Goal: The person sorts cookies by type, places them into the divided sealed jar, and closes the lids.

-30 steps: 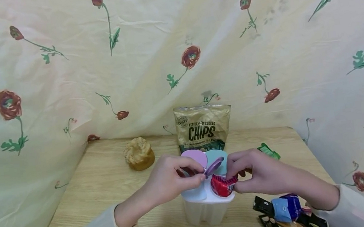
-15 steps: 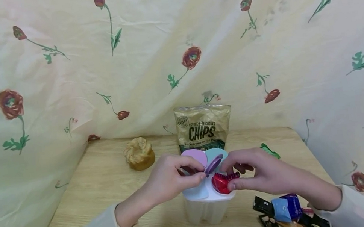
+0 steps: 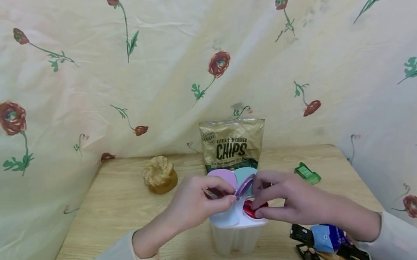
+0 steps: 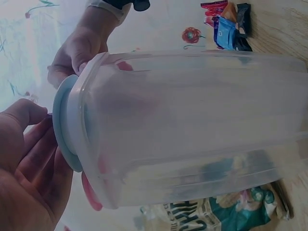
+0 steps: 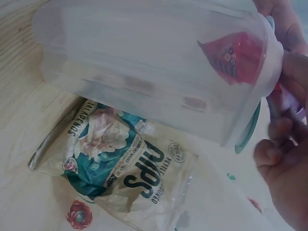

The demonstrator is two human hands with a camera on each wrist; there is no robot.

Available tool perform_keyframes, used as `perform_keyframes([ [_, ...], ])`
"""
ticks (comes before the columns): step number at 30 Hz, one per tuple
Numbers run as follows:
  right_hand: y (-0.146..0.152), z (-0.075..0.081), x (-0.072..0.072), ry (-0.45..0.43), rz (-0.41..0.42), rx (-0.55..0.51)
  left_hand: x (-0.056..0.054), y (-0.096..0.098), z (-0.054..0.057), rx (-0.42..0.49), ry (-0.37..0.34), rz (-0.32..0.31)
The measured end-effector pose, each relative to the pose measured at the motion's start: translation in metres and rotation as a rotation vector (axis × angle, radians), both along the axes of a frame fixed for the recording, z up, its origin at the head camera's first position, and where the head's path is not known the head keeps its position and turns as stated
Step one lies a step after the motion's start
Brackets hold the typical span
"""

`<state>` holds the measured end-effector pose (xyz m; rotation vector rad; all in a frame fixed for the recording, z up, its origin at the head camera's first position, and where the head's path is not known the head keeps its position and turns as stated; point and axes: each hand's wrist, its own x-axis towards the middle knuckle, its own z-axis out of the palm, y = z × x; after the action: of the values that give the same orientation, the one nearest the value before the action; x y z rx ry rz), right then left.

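A translucent container (image 3: 234, 240) stands upright on the table, topped by a white lid with several pastel flaps. My left hand (image 3: 195, 201) pinches the raised purple flap (image 3: 245, 186) between thumb and fingers. At the uncovered front-right opening, my right hand (image 3: 292, 195) holds a red snack packet (image 3: 249, 210) between thumb and index finger. Most of that packet (image 5: 236, 57) hangs inside the container, as the right wrist view shows through its wall. The packet's upper end is partly covered by my right fingers.
A gold chips bag (image 3: 231, 144) stands behind the container. To its left lies a round brown bun-like thing (image 3: 159, 175). A green packet (image 3: 307, 173) lies at the right, and several small packets (image 3: 322, 238) are piled nearer, under my right forearm.
The red packet has sunk from above the opening down into the container, with my right fingers following it down and leftward. My left hand keeps the purple flap raised.
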<state>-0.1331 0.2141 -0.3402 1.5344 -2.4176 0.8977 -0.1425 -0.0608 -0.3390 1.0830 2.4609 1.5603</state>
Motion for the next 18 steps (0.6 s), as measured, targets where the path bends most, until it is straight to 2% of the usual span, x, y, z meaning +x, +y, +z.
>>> perform_keyframes([
  [7, 0.002, 0.004, 0.001, -0.005, 0.019, 0.082, 0.001, 0.002, 0.001, -0.001, 0.024, -0.006],
  [12, 0.009, 0.006, 0.003, -0.04, 0.001, 0.039, 0.002, 0.003, 0.002, -0.011, 0.036, 0.0],
  [18, 0.025, 0.012, 0.004, -0.07, -0.038, 0.002, 0.004, 0.003, 0.003, -0.041, 0.11, 0.021],
])
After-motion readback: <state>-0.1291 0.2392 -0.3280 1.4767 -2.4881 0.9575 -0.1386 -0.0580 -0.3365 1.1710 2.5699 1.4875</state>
